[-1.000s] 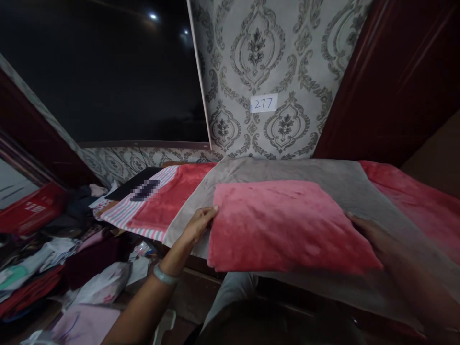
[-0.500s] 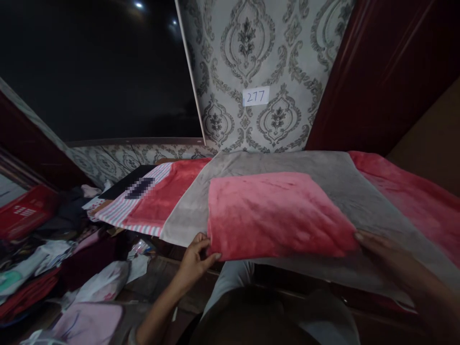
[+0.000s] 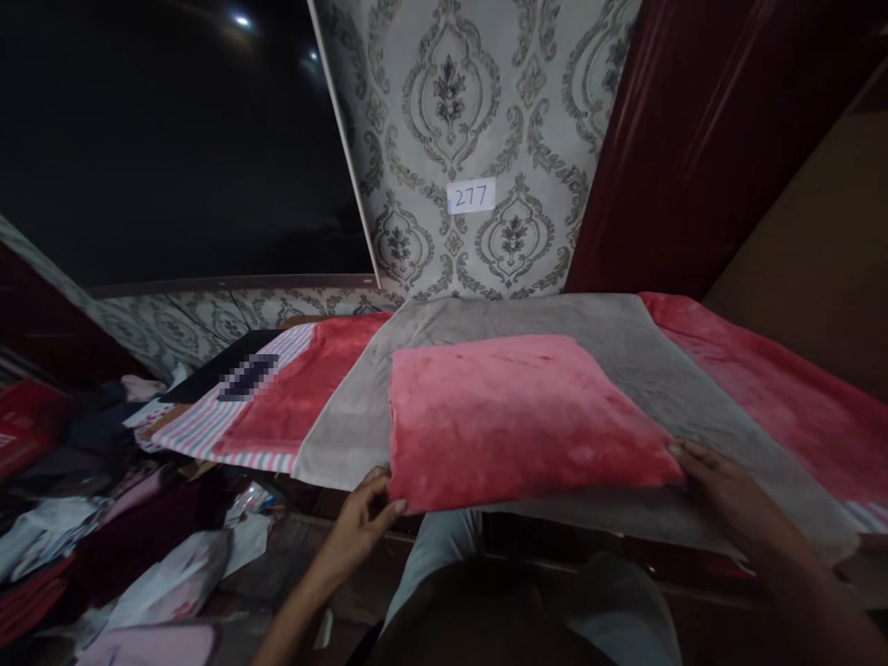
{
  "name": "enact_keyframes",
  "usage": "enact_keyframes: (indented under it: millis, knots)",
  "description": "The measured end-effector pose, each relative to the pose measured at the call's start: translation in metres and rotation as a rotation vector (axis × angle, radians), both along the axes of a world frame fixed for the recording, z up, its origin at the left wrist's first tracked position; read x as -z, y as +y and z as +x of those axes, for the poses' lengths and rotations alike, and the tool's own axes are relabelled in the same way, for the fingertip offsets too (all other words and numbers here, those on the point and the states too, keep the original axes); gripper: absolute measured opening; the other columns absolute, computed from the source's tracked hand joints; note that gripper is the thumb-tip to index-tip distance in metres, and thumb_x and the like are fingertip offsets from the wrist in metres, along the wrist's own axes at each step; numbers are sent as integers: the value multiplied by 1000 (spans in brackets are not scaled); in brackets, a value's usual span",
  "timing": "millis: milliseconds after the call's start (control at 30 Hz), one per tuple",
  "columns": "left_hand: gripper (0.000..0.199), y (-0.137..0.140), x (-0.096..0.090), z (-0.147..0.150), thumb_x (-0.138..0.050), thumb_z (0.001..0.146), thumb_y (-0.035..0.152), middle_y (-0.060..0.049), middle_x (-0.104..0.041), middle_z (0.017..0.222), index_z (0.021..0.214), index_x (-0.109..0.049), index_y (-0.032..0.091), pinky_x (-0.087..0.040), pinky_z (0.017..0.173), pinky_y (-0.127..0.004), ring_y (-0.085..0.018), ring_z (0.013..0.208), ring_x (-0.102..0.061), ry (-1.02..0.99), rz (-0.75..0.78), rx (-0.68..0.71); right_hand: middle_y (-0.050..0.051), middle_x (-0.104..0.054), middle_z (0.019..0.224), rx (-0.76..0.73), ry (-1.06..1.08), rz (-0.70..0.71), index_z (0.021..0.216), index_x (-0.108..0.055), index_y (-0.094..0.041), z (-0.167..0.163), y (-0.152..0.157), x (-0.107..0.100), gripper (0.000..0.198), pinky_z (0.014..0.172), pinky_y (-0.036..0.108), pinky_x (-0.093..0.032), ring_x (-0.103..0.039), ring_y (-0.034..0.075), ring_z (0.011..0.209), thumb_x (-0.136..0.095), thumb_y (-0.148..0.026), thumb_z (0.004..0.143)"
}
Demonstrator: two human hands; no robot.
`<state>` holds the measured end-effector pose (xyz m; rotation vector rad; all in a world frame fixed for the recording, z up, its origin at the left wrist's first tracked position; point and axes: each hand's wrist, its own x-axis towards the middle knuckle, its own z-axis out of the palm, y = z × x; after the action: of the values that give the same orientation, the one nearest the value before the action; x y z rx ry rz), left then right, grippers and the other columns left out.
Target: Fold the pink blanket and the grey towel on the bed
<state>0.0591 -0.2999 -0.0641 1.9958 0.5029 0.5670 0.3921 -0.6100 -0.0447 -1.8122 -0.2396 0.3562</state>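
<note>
A folded plush cloth, pink at the far side and deeper red toward me, lies over a grey cloth. At its near left corner, my left hand is closed, with thumb and fingers pinching the edge. My right hand grips the near right corner; some of its fingertips are hidden by the fabric. The near edge between my hands looks fairly straight. Red fabric extends beyond the grey cloth on the right, and a red piece with striped borders on the left.
A dark screen stands at the back left, beside patterned wallpaper bearing a paper label that reads 277. Clothes and bags are heaped at lower left. A dark red glossy panel rises at the right.
The view has swung slightly to the right, so the surroundings appear farther left. Both hands keep their hold on the folded cloth's near corners, with little other visible movement.
</note>
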Motion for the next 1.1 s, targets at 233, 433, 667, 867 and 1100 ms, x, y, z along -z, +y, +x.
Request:
enact_keyframes:
  millis: [233,433,667,867,1100]
  knots:
    - [40,-4,-1,14,-68,80,56,-3,-54,75,66,-63,19,-44,72,-29,-19,76,-53,2,146,-114,4,-65,68,23,-38,46,56,-63,-24,1,1,-1,40,60,30,-51,-58,24,71,-74,-62,46]
    - [41,-8,-6,15,-61,85,59,-3,-57,77,72,-66,20,-47,74,-29,-19,78,-55,-78,51,-183,0,-50,55,59,-249,-37,57,-58,-24,-2,8,-8,42,52,28,-43,-46,17,55,-63,-65,62]
    - [54,-1,-12,9,-63,77,72,-6,-63,82,72,-67,18,-48,80,-32,-22,84,-60,74,-108,-68,2,-71,71,-99,-198,-72,60,-67,-24,21,2,14,36,65,30,-54,-65,25,74,-68,-60,57]
    - [63,9,-20,32,-62,72,80,-5,-59,77,56,-58,20,-48,71,-31,-21,77,-57,-28,92,-256,8,-74,83,-128,-219,-121,63,-67,-25,38,19,-10,42,87,43,-56,-69,33,92,-60,-67,62]
    - [59,16,-23,53,-60,77,73,-1,-52,61,52,-58,20,-44,63,-28,-17,63,-51,-78,147,-269,3,-64,61,-247,-365,-337,61,-61,-23,48,55,-9,49,59,34,-47,-62,24,65,-50,-71,65]
